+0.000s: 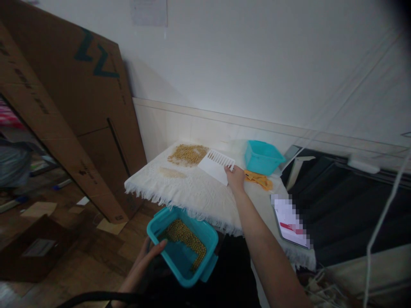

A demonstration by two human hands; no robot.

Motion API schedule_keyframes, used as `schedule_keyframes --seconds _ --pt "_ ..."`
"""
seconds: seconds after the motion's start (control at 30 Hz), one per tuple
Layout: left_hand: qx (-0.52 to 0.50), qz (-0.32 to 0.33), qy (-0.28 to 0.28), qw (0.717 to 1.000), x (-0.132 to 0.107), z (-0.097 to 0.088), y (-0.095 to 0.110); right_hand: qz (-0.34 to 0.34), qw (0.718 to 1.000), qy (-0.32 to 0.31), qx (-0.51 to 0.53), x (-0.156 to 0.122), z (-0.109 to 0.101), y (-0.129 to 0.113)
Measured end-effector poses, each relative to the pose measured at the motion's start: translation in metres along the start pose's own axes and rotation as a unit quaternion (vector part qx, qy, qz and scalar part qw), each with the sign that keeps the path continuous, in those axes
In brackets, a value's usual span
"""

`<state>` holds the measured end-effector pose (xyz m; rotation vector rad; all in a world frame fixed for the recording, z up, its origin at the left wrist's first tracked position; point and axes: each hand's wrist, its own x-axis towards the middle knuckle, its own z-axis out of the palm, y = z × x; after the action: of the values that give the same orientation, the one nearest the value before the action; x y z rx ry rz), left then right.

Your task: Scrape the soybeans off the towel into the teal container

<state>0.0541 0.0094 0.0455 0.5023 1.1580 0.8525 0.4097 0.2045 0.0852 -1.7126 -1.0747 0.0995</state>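
Observation:
My left hand (150, 256) grips the left rim of a teal plastic basin (180, 269), thumb over the edge, held below the table's front edge. Round yellowish beans (183, 234) lie in the basin, mostly along its far and right sides. Over the table, my right hand (236, 177) is closed on the right end of a flat white slotted plate (214, 168). Its left edge is beside a spread of similar beans (189, 154) on the white fringed cloth (199, 194). A small patch of paler grains (172, 173) lies in front of those beans.
At the table's back right stands a second teal basin (261, 156), with a crumpled orange cloth (259, 179) before it. A tablet or phone (290, 222) lies near the right edge. A tall cardboard box (96, 107) stands left; a white wall is behind.

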Motion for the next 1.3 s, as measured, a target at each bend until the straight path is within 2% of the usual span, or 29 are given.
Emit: schedule_keyframes --seconds 0.43,0.6,0.87,1.3 --pt "-0.007 0.002 0.018 1.000 0.002 0.001 -0.002 0.039 0.994 0.100 -0.039 0.009 -0.014 0.006" --pt "-0.012 -0.002 0.020 1.000 0.002 0.001 -0.002 0.008 0.988 0.145 -0.055 0.005 -0.018 0.004" --pt "-0.009 -0.002 0.020 1.000 0.002 0.001 -0.001 -0.049 0.987 0.075 -0.132 -0.008 -0.017 -0.009" --pt "-0.015 -0.011 0.011 1.000 0.005 -0.002 -0.002 -0.063 0.980 0.067 -0.175 -0.017 -0.017 -0.020"
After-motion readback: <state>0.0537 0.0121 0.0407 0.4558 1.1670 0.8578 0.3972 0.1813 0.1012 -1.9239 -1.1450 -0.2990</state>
